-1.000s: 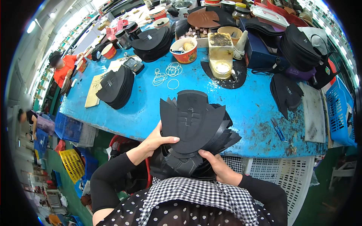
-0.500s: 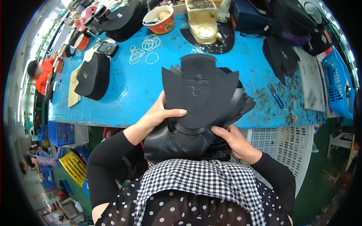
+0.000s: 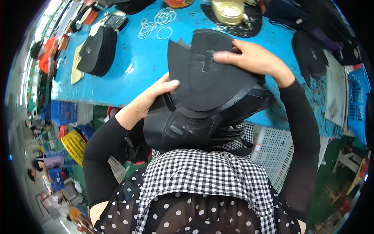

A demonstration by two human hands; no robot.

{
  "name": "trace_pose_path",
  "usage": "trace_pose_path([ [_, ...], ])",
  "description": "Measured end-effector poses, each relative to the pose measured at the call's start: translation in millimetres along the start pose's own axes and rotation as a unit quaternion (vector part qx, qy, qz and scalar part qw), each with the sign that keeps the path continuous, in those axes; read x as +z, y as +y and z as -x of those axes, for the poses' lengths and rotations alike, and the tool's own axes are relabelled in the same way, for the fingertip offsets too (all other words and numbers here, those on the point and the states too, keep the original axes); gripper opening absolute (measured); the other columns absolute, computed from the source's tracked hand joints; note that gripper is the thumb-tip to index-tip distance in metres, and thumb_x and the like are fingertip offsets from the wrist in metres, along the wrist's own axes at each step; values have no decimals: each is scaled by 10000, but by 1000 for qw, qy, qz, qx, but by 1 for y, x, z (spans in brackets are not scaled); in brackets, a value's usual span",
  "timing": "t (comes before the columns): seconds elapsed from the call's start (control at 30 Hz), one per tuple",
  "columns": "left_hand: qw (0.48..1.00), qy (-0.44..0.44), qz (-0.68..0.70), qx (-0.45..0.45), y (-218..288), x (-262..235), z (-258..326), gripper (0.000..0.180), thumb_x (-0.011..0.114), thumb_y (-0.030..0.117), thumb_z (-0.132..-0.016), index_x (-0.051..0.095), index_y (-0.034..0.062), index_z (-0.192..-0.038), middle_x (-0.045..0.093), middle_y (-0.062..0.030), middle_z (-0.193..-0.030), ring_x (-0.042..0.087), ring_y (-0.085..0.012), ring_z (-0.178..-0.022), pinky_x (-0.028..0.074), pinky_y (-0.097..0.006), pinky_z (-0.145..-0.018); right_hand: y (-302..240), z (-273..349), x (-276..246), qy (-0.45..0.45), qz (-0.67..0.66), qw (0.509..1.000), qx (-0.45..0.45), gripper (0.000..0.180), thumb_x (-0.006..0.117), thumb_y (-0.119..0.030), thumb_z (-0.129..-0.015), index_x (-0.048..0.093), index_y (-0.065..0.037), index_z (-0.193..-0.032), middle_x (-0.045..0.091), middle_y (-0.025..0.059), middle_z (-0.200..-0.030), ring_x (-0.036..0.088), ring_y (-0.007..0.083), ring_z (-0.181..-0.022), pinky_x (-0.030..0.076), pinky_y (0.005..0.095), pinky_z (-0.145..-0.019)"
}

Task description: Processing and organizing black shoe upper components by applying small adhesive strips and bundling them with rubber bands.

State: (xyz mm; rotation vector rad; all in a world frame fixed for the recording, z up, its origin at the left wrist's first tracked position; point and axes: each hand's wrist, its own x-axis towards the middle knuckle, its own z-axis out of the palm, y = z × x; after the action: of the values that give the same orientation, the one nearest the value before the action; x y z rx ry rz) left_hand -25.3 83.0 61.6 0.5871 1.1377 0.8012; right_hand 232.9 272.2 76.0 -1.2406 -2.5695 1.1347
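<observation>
A thick bundle of black shoe-upper pieces (image 3: 206, 89) rests against my apron at the table's near edge. Its top piece is matt with faint light marks; shiny, curved pieces (image 3: 179, 128) show underneath. My left hand (image 3: 156, 93) grips the bundle's left side, thumb lying on top and fingers hidden beneath. At the far right edge, my right hand (image 3: 255, 60) holds the bundle with its thumb pressed on the top piece and its fingers curled over the edge.
On the blue table (image 3: 132, 85), a stack of black pieces (image 3: 99, 50) stands left, with pale rings (image 3: 165, 16) behind. A glue container (image 3: 228, 11) sits at the back. More black pieces (image 3: 309, 54), a board (image 3: 334, 97) and a blue basket (image 3: 357, 105) are right. Below is a white crate (image 3: 272, 152).
My right hand has gone from the bundle's near right side to its far right edge. The spread pieces look more gathered. The view has shifted, so the table sits higher in the picture.
</observation>
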Motion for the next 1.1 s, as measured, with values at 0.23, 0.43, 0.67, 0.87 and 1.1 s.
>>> trace_pose_path([
  [0.23,988,-74,14,138,-40,-27,35,1455,963,421,-613,4,64,-1648,80,-112,-1718,148,-251,-1573,165,-418,-1258,3,29,5,74,10,993,-95,606,854,-451,-782,666,29,-1102,687,172,-1000,681,297,-890,542,397,-820],
  [0.43,993,95,-37,56,-55,-2,49,1007,871,61,-730,311,17,-1566,482,-116,-1501,444,-219,-1392,351,-391,-1165,2,48,20,60,-246,967,-19,481,859,-242,-821,624,26,-1143,697,71,-1034,655,129,-934,545,298,-817],
  [0.67,985,150,12,84,-59,23,41,802,802,104,-872,367,11,-1540,531,-128,-1458,506,-199,-1333,405,-351,-1126,1,73,24,18,-304,952,-15,436,787,-189,-898,626,36,-1235,681,123,-1216,626,209,-1133,480,336,-997],
  [0.87,988,115,-18,105,-52,33,42,676,644,215,-1017,314,49,-1583,474,-133,-1523,501,-206,-1355,409,-370,-1142,-29,85,25,93,105,968,-207,638,833,-386,-793,632,67,-1196,457,248,-1507,366,416,-1441,258,539,-1178],
  [1.1,983,75,136,96,-29,23,51,911,618,463,-1007,101,54,-1637,266,-126,-1653,314,-264,-1506,326,-400,-1207,-49,109,45,79,163,962,-204,702,833,-429,-782,643,104,-1196,429,285,-1500,318,416,-1478,222,619,-1171],
])
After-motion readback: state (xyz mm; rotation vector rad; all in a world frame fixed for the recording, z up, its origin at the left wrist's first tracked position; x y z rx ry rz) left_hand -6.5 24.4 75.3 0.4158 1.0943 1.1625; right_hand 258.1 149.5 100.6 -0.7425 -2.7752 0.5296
